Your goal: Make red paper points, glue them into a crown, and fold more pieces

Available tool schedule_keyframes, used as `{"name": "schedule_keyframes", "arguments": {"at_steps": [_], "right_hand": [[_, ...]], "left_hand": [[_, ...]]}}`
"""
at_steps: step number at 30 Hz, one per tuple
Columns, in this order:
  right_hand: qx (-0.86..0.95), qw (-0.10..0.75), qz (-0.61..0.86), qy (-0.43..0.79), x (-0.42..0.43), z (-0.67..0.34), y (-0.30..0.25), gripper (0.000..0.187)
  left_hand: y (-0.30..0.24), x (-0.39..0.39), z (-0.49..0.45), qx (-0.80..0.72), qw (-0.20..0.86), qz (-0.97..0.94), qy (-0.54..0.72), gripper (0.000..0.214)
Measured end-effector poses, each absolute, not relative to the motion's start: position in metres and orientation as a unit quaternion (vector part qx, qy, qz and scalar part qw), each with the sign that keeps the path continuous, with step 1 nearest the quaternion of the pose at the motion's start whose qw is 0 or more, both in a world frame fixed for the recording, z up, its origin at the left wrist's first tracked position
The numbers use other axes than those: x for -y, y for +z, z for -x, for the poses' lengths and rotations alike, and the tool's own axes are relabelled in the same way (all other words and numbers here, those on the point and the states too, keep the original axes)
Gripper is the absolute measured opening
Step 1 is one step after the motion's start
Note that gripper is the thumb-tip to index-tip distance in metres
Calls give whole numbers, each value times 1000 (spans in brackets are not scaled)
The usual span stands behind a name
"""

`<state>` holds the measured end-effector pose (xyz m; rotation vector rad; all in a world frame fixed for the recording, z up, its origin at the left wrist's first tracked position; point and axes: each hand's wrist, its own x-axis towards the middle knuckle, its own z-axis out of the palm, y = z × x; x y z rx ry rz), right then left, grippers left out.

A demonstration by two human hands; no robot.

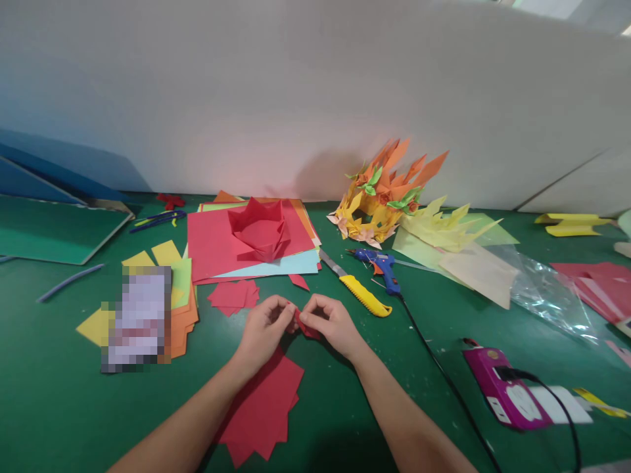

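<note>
Both my hands meet over the green table, pinching one small folded piece of red paper (308, 328). My left hand (266, 328) grips its left end between thumb and fingertips. On the other side my right hand (331, 322) is closed on the same piece, hiding part of it. Below my hands lies a fanned stack of red paper squares (266, 410). Smaller red pieces (234, 297) rest just beyond my left hand, and a folded red leaf shape (298, 282) lies ahead. A red paper crown (259, 230) sits further back on stacked coloured sheets (210, 240).
Right of my hands lie a yellow utility knife (365, 295) and a blue glue gun (382, 266), its cord trailing forward past a purple power strip (507, 387). Orange and yellow paper crowns (379, 197) stand by the wall. A phone-like blurred object (138, 318) covers paper at left.
</note>
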<state>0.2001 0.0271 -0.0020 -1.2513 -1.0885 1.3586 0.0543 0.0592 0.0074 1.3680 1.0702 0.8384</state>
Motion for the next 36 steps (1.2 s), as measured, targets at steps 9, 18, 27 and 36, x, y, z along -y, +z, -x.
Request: {"name": "schedule_keyframes", "arguments": {"at_steps": [9, 18, 27, 36], "right_hand": [[470, 467, 526, 533, -26, -200, -4, 30], [473, 462, 515, 545, -27, -201, 1, 31], [492, 443, 503, 555, -27, -203, 2, 28], [476, 449, 525, 544, -30, -203, 1, 31]], "left_hand": [[1, -59, -55, -479, 482, -632, 371, 25], [8, -58, -58, -458, 530, -612, 366, 26], [14, -61, -54, -437, 575, -578, 380, 24], [7, -60, -56, -466, 497, -618, 391, 25]]}}
